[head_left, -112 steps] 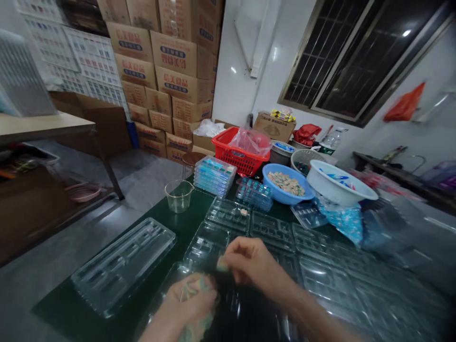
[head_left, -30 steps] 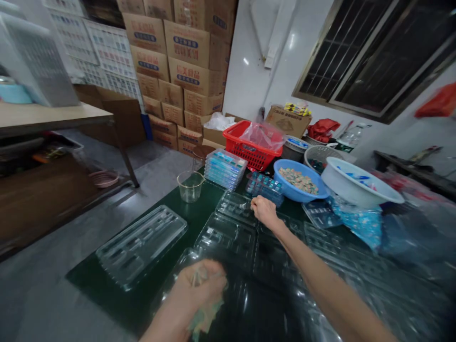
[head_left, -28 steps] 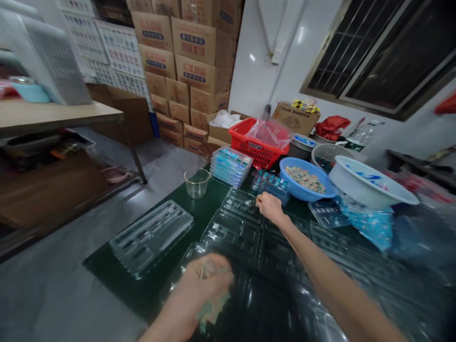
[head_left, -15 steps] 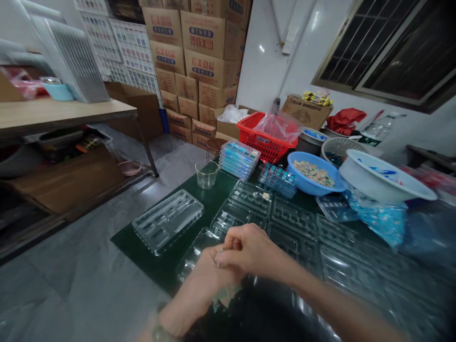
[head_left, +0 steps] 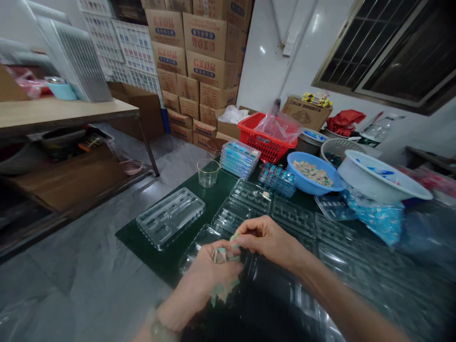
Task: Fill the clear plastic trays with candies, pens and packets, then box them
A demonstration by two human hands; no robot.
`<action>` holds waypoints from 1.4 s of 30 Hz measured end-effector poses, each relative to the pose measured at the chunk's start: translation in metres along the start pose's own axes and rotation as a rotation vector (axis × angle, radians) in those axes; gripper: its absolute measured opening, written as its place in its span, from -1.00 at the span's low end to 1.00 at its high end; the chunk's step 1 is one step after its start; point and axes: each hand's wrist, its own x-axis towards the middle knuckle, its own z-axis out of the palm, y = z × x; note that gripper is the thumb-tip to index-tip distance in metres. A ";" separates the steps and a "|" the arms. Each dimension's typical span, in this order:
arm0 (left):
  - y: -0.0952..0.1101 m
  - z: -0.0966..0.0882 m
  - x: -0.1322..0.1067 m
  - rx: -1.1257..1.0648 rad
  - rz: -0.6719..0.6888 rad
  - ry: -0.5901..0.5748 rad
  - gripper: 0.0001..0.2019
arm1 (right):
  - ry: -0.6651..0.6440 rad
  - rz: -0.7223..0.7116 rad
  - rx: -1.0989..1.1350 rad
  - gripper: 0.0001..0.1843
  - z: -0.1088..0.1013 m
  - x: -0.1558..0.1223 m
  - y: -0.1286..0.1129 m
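My left hand point(head_left: 210, 268) is closed round a bunch of small pale green and pinkish pieces point(head_left: 221, 255), some poking out below the palm. Beside it, my right hand point(head_left: 265, 237) pinches one small pale green piece point(head_left: 234, 239) between thumb and fingertips. Both hands are over clear plastic trays point(head_left: 233, 214) with moulded compartments, laid in rows on the dark green table point(head_left: 160, 263). One small piece point(head_left: 266, 194) lies in a tray at the back. A separate clear tray point(head_left: 171, 217) lies to the left.
A blue bowl point(head_left: 295, 178) of similar small pieces stands at the back right, near a white basin point(head_left: 388, 185). Behind are a red basket point(head_left: 265, 149), stacked filled packs point(head_left: 239, 159) and a clear cup point(head_left: 207, 178). Cartons point(head_left: 204, 40) are piled against the wall.
My right hand has moved slightly right, off my left hand, with a small green piece now visible in its pinch. My left hand has turned, showing the pieces in its grasp.
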 end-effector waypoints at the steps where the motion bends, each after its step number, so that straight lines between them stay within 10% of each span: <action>1: 0.000 0.001 0.000 0.014 0.009 0.006 -0.80 | -0.025 0.031 0.038 -0.88 0.002 -0.002 -0.001; 10: -0.007 0.002 0.004 0.102 0.126 0.059 -0.89 | 0.291 0.040 -0.409 -0.93 0.030 0.001 0.017; 18: -0.006 0.000 0.001 0.109 0.181 -0.047 -0.87 | 0.289 -0.111 -0.605 -0.85 0.036 -0.003 0.013; 27: -0.001 -0.001 -0.004 -0.033 0.045 0.010 -0.80 | 0.222 -0.050 0.055 -0.91 0.011 -0.002 0.009; 42: -0.001 0.004 -0.001 -0.092 -0.003 0.125 -0.75 | 0.468 -0.028 0.018 -0.84 0.019 -0.002 0.037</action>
